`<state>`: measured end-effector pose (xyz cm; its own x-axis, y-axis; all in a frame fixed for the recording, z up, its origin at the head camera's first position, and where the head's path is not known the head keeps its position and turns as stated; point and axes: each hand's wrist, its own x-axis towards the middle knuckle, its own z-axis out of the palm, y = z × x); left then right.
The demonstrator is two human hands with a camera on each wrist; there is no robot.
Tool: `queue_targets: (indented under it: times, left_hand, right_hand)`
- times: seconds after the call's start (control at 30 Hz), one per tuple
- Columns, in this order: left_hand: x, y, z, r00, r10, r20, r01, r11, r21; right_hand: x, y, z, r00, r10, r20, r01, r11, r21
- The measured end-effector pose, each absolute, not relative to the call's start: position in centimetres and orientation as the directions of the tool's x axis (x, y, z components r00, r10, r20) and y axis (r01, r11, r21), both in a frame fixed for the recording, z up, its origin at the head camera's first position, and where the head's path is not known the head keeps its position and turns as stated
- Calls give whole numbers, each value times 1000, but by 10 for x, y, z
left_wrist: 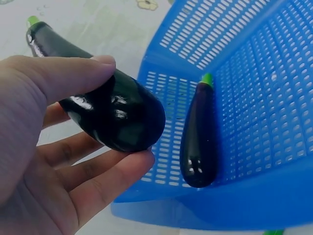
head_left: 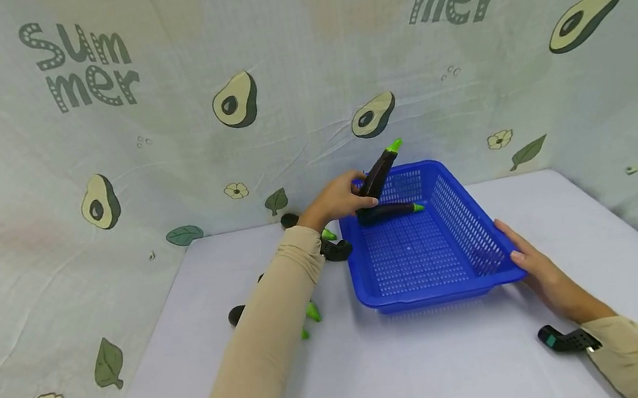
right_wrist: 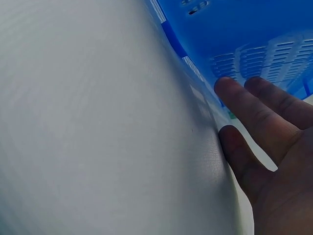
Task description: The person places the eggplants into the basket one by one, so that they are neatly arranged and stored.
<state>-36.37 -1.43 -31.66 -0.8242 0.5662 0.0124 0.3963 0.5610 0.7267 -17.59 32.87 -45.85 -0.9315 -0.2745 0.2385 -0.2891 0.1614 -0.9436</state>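
Observation:
My left hand (head_left: pixel 340 199) holds a dark purple eggplant (head_left: pixel 377 174) over the left side of a blue plastic basket (head_left: pixel 443 295). In the left wrist view, the thumb lies across this glossy eggplant (left_wrist: pixel 122 115) and the fingers support it from below. A second eggplant (head_left: pixel 391 211) lies inside the basket near its left wall, green stem toward the right. At the basket's right edge, my right hand (head_left: pixel 544 273) grips the rim, thumb on top. The right wrist view shows fingers (right_wrist: pixel 259 115) against the basket's outer side.
Left of the basket, more eggplants (head_left: pixel 237 315) lie on the white table (head_left: pixel 428 367), partly hidden under my left forearm; several green stems (head_left: pixel 313 310) show. A printed cloth (head_left: pixel 284 40) hangs behind the table. Each wrist wears a black strap (head_left: pixel 568 339).

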Motion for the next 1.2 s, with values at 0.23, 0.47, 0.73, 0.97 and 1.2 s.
queue_targets:
  times: [0.23,0.47,0.73,0.97,1.2]
  left_hand:
    - [-369,-8,-322,-820,573,-16,391,579,715]
    - [-380,1,-330,-840,541,-51,368,635,679]
    - [-388,11,-332,-844,530,-85,369,689,624]
    - [-386,15,-336,-844,515,-148,339,728,596]
    - [-387,22,-338,-856,495,-145,330,742,583]
  right_hand:
    - [-175,330,-461,-935,-273,225,-277,169,-946]
    - [-173,332,-460,-936,-272,222,-277,181,-944]
    - [-175,332,-458,-938,-264,224,-277,183,-943]
    - [-178,330,-462,-933,-272,236,-285,158,-945]
    - [-178,330,-460,-925,-279,259,-310,155,-938]
